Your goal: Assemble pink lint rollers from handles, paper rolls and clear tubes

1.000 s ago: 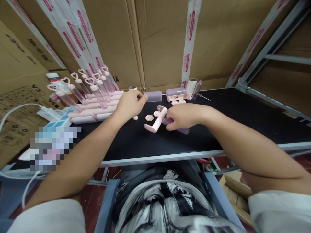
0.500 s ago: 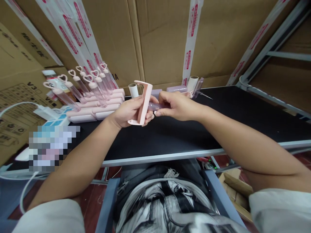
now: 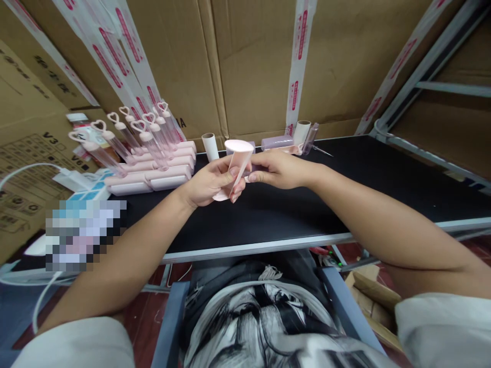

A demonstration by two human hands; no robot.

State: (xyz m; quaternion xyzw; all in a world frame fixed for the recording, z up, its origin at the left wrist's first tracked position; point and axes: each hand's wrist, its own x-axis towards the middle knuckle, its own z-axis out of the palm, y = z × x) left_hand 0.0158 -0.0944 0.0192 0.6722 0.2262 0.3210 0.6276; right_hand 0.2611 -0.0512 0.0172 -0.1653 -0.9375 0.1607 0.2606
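Above the middle of the black table, my left hand [image 3: 215,181] grips a pale pink plastic holder [image 3: 241,158], a curved shell with round end plates that looks like a lint roller's housing. Its fingers wrap round the shell, thumb on the near face. Close to the holder's far right side, my right hand [image 3: 284,168] is closed with its fingertips pinched. In the earlier view those fingers hold a translucent purple handle joined to the holder; now it is almost wholly hidden behind the fingers and the shell.
Several pink rollers with clear, heart-topped handles [image 3: 151,143] stand at the left. Behind my hands are a white tube [image 3: 210,147], a second tube [image 3: 302,134], purple roller parts [image 3: 276,142] and a thin metal tool [image 3: 322,151]. A power strip [image 3: 95,186] lies far left; cardboard boxes [image 3: 253,66] back the table [image 3: 356,189].
The pink holder has turned in my hands: its hollow side faced left and now a round end plate tips upward. The handle has gone mostly out of sight. Both hands stay close together.
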